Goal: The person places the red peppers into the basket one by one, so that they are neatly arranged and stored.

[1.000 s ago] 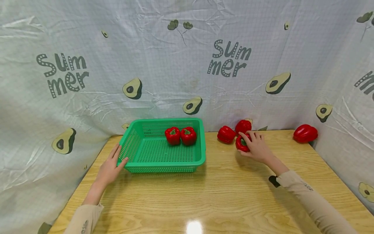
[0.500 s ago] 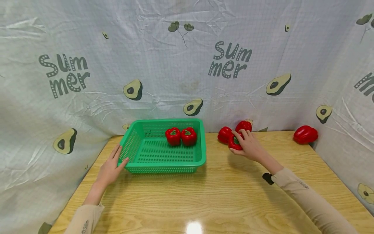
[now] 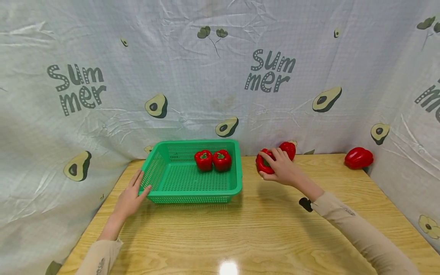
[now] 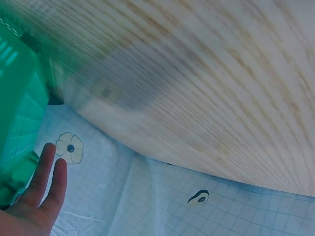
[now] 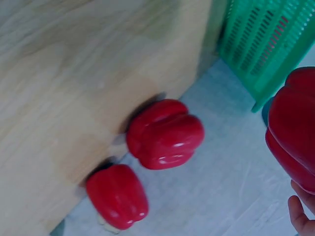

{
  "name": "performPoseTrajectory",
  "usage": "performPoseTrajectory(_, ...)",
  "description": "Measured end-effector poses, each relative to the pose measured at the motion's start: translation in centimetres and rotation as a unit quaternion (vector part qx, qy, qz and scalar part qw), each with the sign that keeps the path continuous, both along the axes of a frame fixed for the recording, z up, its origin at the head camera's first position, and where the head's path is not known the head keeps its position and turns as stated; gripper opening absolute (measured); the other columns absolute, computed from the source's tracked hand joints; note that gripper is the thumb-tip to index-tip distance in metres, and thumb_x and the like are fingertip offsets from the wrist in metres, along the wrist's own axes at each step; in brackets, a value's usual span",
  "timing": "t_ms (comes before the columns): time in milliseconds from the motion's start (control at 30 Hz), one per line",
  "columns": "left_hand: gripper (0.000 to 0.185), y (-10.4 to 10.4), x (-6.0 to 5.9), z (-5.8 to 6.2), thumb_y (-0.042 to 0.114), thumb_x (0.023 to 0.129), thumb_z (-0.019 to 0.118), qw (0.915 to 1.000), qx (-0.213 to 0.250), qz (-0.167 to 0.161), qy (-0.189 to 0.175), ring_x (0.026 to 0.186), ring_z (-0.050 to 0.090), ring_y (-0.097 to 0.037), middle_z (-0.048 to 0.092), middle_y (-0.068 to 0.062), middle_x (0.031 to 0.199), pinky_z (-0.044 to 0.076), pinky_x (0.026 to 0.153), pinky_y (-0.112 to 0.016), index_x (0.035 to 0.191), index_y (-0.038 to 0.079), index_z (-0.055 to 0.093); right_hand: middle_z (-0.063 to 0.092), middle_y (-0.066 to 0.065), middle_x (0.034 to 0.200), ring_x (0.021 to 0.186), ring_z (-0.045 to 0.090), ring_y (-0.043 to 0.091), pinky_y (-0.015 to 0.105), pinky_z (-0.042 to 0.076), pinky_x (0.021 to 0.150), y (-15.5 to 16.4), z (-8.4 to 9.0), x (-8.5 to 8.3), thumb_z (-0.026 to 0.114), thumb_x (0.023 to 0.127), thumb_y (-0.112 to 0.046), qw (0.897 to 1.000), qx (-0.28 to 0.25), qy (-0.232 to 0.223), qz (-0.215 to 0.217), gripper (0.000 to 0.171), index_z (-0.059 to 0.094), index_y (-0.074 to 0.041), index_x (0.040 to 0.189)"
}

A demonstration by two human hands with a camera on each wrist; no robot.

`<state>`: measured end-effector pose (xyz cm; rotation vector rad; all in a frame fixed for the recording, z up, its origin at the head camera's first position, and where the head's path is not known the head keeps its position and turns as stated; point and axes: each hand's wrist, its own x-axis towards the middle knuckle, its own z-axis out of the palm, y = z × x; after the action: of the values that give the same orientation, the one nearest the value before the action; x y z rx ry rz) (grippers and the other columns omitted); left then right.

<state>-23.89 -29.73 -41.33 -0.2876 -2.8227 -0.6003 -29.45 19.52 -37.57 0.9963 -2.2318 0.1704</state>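
In the head view, a green perforated plastic basket (image 3: 192, 172) sits at centre on the light wooden table (image 3: 240, 233), with two glossy red bell peppers (image 3: 212, 159) side by side against its far wall; another red pepper by the curtain (image 3: 288, 149) lies partly hidden behind the right hand, and a lone red pepper (image 3: 358, 157) rests far right near the avocado-print cloth backdrop (image 3: 206, 76). The right hand (image 3: 280, 168) curls its fingers round a shiny red bell pepper with a green stem (image 3: 263, 163), held just right of the basket and above the table. The left hand (image 3: 130, 196) lies with straight fingers against the basket's near-left corner. Half a second ago the held pepper was farther right, close to the peppers at the curtain; the left hand has not shifted. In the left wrist view, relaxed fingers (image 4: 47, 177) show lower left beside the basket's green wall (image 4: 19, 123). In the right wrist view, the held pepper (image 5: 295, 132) fills the right edge, two resting peppers (image 5: 165, 133) lie centre-left, and the basket (image 5: 266, 44) is upper right.
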Motion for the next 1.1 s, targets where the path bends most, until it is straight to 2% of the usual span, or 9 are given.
performPoseTrajectory(67,0.065,0.0,0.0,0.0,0.035,0.095,0.038,1.0000,0.001,0.000,-0.001,0.120,0.034,-0.049,0.011,-0.021,0.148,0.040,0.080,-0.057,0.142,-0.003,0.015,0.051,0.019,0.107,0.095,0.046,0.033,0.047,0.043,0.075,-0.5,0.2,-0.2,0.061,0.075,-0.036,1.000,-0.005,0.004,0.016,0.054,0.052,-0.007,0.119)
performPoseTrajectory(233,0.064,0.0,0.1,0.0,0.034,0.095,0.039,1.0000,0.001,0.003,-0.002,0.120,0.035,-0.048,0.012,-0.021,0.148,0.041,0.079,-0.057,0.142,-0.003,0.015,0.052,0.016,0.105,0.091,0.046,0.031,0.043,0.042,0.072,-1.8,0.7,-0.7,0.054,0.082,-0.043,0.998,-0.014,0.027,0.058,0.049,0.054,-0.007,0.116)
performPoseTrajectory(300,0.064,0.0,0.1,0.0,0.034,0.095,0.039,1.0000,0.002,0.003,-0.004,0.120,0.034,-0.048,0.011,-0.021,0.148,0.041,0.079,-0.057,0.142,-0.003,0.015,0.051,0.016,0.106,0.092,0.046,0.030,0.043,0.042,0.073,-2.3,1.1,-0.7,0.053,0.084,-0.045,0.998,-0.011,0.024,0.065,0.049,0.053,-0.009,0.118)
performPoseTrajectory(433,0.065,0.1,0.1,0.1,0.035,0.095,0.038,1.0000,0.005,0.003,-0.007,0.120,0.034,-0.049,0.010,-0.021,0.148,0.040,0.081,-0.057,0.142,-0.002,0.014,0.051,0.016,0.109,0.095,0.046,0.030,0.043,0.042,0.074,-3.5,1.9,-0.4,0.060,0.081,-0.041,0.997,0.002,0.009,0.075,0.049,0.053,-0.013,0.121)
performPoseTrajectory(533,0.065,0.1,0.1,0.1,0.036,0.095,0.037,1.0000,0.006,0.003,-0.006,0.119,0.035,-0.049,0.010,-0.021,0.148,0.040,0.080,-0.057,0.142,-0.002,0.014,0.050,0.016,0.110,0.097,0.045,0.031,0.043,0.041,0.074,-4.3,2.4,-0.3,0.061,0.081,-0.040,0.996,0.015,0.005,0.085,0.044,0.057,-0.019,0.120)
performPoseTrajectory(700,0.064,0.1,0.0,0.0,0.034,0.095,0.039,1.0000,0.004,0.003,-0.006,0.119,0.036,-0.049,0.011,-0.021,0.148,0.042,0.077,-0.055,0.142,-0.002,0.015,0.049,0.016,0.112,0.099,0.045,0.029,0.041,0.040,0.077,-5.5,2.7,-0.4,0.052,0.086,-0.044,0.994,0.026,0.011,0.106,0.034,0.061,-0.028,0.115)
performPoseTrajectory(933,0.065,0.0,0.0,-0.1,0.038,0.095,0.036,1.0000,0.002,0.003,-0.005,0.120,0.035,-0.048,0.010,-0.020,0.149,0.040,0.080,-0.057,0.142,-0.002,0.014,0.050,0.017,0.107,0.097,0.046,0.030,0.041,0.040,0.075,-7.1,2.5,-0.7,0.040,0.088,-0.052,0.991,0.021,0.036,0.126,0.040,0.062,-0.029,0.112)
performPoseTrajectory(1100,0.066,0.0,0.0,-0.1,0.038,0.095,0.036,1.0000,0.004,0.004,-0.007,0.121,0.033,-0.048,0.010,-0.020,0.149,0.039,0.082,-0.058,0.142,-0.002,0.015,0.050,0.016,0.105,0.095,0.046,0.029,0.040,0.040,0.073,-8.1,2.2,-0.9,0.053,0.079,-0.057,0.989,0.021,0.040,0.138,0.043,0.063,-0.028,0.110)
